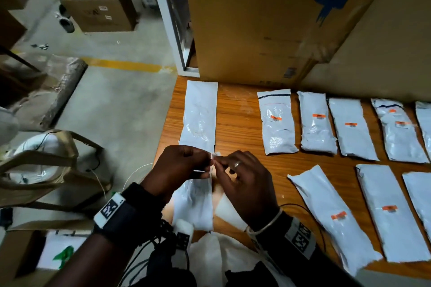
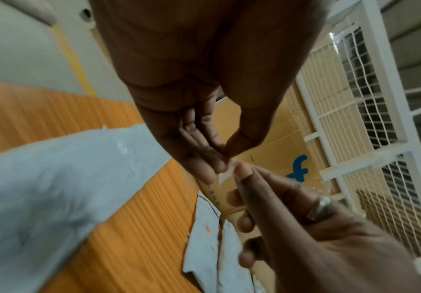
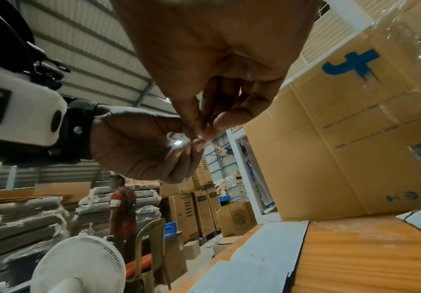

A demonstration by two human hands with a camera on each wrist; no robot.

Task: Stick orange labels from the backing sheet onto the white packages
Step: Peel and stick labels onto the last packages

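- Here both forearms reach in from six o'clock and meet above the table's [image 1: 242, 109] near edge.
- Left hand [image 1: 179, 165] — fingers curled, thumb and fingertips pinching a small pale strip [image 1: 215, 154].
- Right hand [image 1: 245, 177] pinches the same strip; a ring [image 1: 237, 164] shows.
- Unlabelled white package [image 1: 200, 114] lies at twelve o'clock of the hands; labelled packages [image 1: 317, 123] at two o'clock.

Both wrists wearing black straps, each carrying white block with black-and-white square marker pattern. Left hand [image 1: 179, 165] side: marker block [image 1: 112, 208] sitting on top of wide black band, black cables trailing down near body. Right hand [image 1: 247, 184] wearing silver ring [image 1: 236, 164] plus thin pale bangle [image 1: 265, 222] just ahead of its own marker block [image 1: 300, 237]. Dark sleeve showing on right forearm.
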